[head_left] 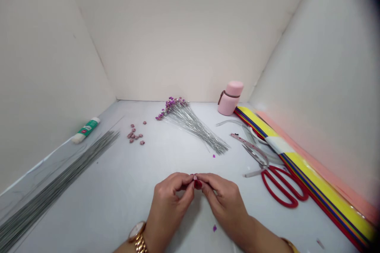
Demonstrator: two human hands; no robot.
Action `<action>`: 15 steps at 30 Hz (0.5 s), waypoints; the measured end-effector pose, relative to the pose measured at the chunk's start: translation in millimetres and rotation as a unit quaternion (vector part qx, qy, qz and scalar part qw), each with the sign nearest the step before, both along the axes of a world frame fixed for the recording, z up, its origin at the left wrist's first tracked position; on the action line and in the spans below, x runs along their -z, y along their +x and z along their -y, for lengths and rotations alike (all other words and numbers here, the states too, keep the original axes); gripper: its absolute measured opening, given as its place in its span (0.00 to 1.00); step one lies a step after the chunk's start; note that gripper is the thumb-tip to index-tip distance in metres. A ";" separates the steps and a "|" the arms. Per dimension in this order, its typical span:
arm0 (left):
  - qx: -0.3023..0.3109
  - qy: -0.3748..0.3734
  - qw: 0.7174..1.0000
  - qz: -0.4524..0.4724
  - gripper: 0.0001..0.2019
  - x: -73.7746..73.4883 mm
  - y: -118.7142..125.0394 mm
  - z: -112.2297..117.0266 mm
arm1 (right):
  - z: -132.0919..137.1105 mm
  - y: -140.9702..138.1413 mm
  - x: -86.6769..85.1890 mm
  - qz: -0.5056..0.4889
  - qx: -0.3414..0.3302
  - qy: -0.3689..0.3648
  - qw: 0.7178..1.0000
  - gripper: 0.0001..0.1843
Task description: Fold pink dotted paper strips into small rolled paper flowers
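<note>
My left hand and my right hand meet above the white table, thumbs and forefingers pinched together. Between the fingertips a small pinkish piece just shows; most of it is hidden, so its exact kind cannot be told. Past the hands lies a bundle of silvery wire stems tipped with purple and pink pieces. A loose cluster of small pink star-like pieces rests to its left. One purple scrap is close to my right wrist, and another purple scrap is near the stem ends.
Long grey-green wires and a glue stick lie at left. Red-handled scissors, a clear tube and a pink patterned strip are at right, beside stacked coloured sheets. A pink flask stands behind. Walls enclose three sides.
</note>
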State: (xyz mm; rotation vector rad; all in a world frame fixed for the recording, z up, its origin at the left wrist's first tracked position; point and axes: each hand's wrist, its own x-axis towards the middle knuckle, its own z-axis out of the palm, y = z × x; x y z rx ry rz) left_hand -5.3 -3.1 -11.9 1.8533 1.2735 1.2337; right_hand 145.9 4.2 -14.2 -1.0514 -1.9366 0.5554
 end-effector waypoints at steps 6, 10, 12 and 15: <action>-0.045 0.042 0.998 -0.029 0.05 -1.4 5.2 -3.2 | -2.9 -6.4 4.6 0.045 0.030 0.074 0.996 0.12; -0.016 0.017 1.000 -0.008 0.06 -1.8 2.5 -2.8 | -2.5 -6.5 2.2 0.026 0.030 0.067 0.997 0.11; 0.006 0.013 1.000 0.007 0.08 -2.1 -0.1 -1.7 | -0.7 -5.5 -0.1 0.012 0.030 0.061 0.998 0.10; 0.014 0.022 1.000 0.010 0.09 -2.9 -2.7 -0.7 | 1.2 -4.4 -2.4 0.003 0.026 0.040 0.999 0.10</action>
